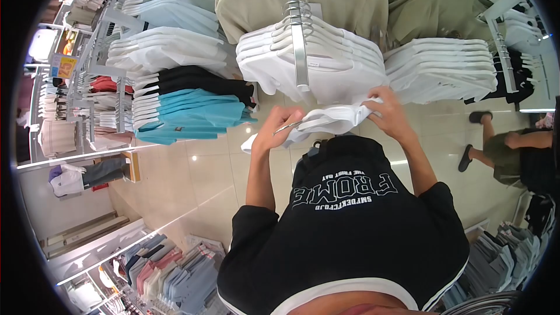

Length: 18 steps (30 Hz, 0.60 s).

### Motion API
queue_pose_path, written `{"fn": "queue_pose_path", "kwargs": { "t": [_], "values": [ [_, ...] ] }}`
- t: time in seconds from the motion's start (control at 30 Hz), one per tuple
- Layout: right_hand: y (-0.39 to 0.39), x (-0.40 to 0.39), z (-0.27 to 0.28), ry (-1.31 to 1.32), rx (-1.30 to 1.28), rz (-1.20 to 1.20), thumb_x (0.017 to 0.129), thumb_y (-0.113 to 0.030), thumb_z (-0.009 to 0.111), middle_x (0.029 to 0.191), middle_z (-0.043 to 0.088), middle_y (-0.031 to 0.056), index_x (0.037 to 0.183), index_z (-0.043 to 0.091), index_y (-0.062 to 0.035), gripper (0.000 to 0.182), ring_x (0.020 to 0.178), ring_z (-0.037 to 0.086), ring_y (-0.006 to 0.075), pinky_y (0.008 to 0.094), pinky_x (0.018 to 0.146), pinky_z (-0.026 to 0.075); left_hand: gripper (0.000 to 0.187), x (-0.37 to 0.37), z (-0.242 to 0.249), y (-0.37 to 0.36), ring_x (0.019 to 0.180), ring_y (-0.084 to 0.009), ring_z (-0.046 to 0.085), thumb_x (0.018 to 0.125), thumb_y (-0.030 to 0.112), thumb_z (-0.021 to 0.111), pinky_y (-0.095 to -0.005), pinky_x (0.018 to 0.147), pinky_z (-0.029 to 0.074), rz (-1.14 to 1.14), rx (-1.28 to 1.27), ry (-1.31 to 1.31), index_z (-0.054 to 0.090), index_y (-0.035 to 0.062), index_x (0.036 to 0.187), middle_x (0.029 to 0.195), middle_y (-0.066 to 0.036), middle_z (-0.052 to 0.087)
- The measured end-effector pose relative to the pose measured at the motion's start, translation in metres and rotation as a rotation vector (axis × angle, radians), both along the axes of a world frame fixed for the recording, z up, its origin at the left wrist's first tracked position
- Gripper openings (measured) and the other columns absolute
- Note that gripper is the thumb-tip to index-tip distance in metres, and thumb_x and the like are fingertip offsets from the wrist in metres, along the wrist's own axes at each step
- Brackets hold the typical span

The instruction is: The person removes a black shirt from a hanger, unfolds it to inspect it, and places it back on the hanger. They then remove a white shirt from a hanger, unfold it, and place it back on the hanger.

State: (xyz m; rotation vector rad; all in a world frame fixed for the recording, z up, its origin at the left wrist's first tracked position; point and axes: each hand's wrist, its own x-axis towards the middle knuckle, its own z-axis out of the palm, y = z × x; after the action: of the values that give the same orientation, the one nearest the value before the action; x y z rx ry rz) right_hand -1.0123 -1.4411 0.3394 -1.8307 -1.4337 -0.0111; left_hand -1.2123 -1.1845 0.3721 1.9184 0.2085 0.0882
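A white T-shirt on a white hanger (335,118) is held in front of my chest, between both hands. My left hand (283,123) is closed around the hanger near its metal hook, which sticks out by the fingers. My right hand (385,111) pinches the other end, at the shirt's shoulder. Just beyond my hands hangs a row of white T-shirts (315,64) on a metal rail arm (298,52). Behind that row a beige T-shirt (344,0) faces me.
Turquoise shirts (192,114) and black ones (204,84) hang at the left. More white shirts (440,73) hang at the right, below olive ones (437,6). Another person (513,146) is at the far right. Folded clothes (175,268) lie at the lower left.
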Motion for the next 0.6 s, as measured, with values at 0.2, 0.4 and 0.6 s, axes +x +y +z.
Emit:
{"fn": "queue_pose_path", "kwargs": {
  "t": [0.2,0.4,0.6],
  "values": [
    [0.004,-0.026,-0.019,0.258,-0.102,0.051,0.073,-0.009,0.074,0.081,0.063,0.0128,0.091,0.065,-0.0030,0.021,0.074,0.062,0.0318,0.0401,0.067,0.048,0.052,0.013,0.017,-0.014,0.060,-0.0218,0.034,0.099,0.041,0.047,-0.0375,0.055,0.035,0.042,0.129,0.021,0.054,-0.0057,0.079,0.061,-0.015,0.044],
    [-0.018,-0.018,-0.014,0.165,0.047,-0.137,0.067,-0.010,0.076,0.071,0.062,0.0114,0.085,0.063,-0.0036,0.023,0.060,0.060,0.0316,0.0397,0.055,0.046,0.038,-0.009,0.028,-0.007,0.068,-0.0286,0.054,0.083,0.033,0.072,-0.0372,0.065,0.045,0.007,0.123,-0.236,0.065,-0.0022,0.096,0.073,-0.015,0.059],
    [-0.039,-0.025,0.022,-0.036,0.065,-0.081,0.061,-0.011,0.077,0.070,0.061,0.0089,0.083,0.064,-0.0049,0.026,0.060,0.061,0.0293,0.0374,0.054,0.045,0.023,-0.061,0.031,0.002,0.077,-0.0315,0.063,0.073,0.009,0.077,-0.0360,0.070,0.049,-0.027,0.239,0.249,0.070,0.0011,0.094,0.087,-0.014,0.069]
  ]
}}
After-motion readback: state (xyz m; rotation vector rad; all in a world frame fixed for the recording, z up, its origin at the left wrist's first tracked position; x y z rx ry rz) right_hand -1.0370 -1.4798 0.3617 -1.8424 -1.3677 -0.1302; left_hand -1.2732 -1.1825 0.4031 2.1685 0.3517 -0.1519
